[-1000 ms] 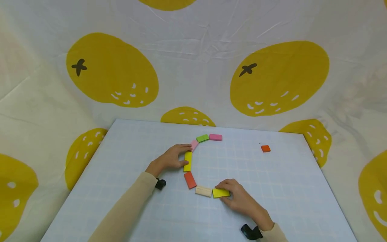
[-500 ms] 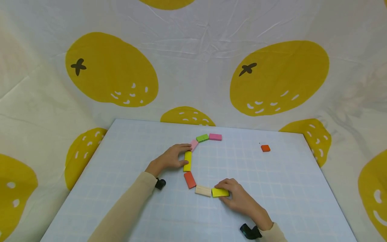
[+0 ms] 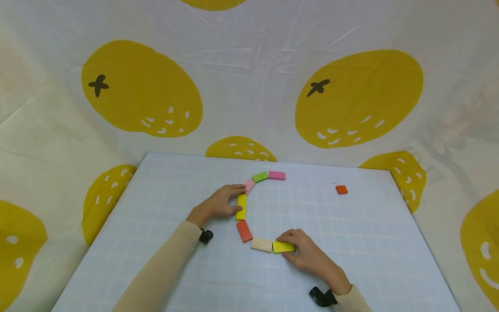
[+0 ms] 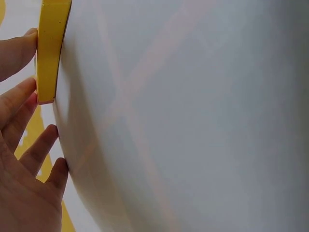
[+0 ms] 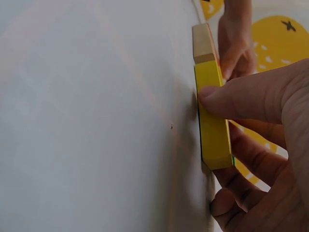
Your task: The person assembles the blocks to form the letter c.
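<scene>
A curved row of coloured blocks lies on the board in the head view. My left hand rests beside the left yellow block, its thumb and a fingertip touching it, the other fingers spread. At the row's near end my right hand pinches another yellow block between thumb and fingers. That block's left end adjoins a plain wooden block. A red block sits between the wooden one and the left yellow one. Beyond my left fingertips lie a light pink block, a green block and a pink block.
A small orange-red block lies apart at the back right of the pale checked board. Behind the board's far edge hangs a white cloth printed with yellow fruit. A black device is worn at my right wrist.
</scene>
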Available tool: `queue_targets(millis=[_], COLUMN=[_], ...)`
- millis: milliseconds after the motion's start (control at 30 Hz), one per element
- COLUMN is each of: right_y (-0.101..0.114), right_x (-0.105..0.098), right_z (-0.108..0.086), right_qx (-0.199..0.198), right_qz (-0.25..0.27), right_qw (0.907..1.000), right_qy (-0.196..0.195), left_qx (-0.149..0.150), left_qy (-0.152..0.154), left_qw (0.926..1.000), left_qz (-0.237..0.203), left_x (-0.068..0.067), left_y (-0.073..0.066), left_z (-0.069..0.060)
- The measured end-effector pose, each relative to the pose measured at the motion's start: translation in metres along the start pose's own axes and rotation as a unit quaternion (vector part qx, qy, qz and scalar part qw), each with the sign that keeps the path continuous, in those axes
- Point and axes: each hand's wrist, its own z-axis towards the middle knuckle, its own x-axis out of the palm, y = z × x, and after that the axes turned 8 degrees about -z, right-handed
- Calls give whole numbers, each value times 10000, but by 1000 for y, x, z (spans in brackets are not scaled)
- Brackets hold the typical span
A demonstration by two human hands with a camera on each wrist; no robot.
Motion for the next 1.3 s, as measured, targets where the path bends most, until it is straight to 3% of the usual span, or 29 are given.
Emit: queue_targets(millis=[700,1000,1300], right_y=[-2,-10,-38], right_x=[-9,-24,-46], right_z=[-2,-2,4], right_qx=[79,-9,203], right_qz=[236,195,17], right_qw=[9994,9997,9972], right_qy=[224,-123,-713], left_qx=[-9,2,12], left_qy=[45,62,30], left_qw=[10000,10000,10000], left_qz=[34,12,14], left_x=[1,1,1], left_y=[0,1,2], left_z=[0,1,2])
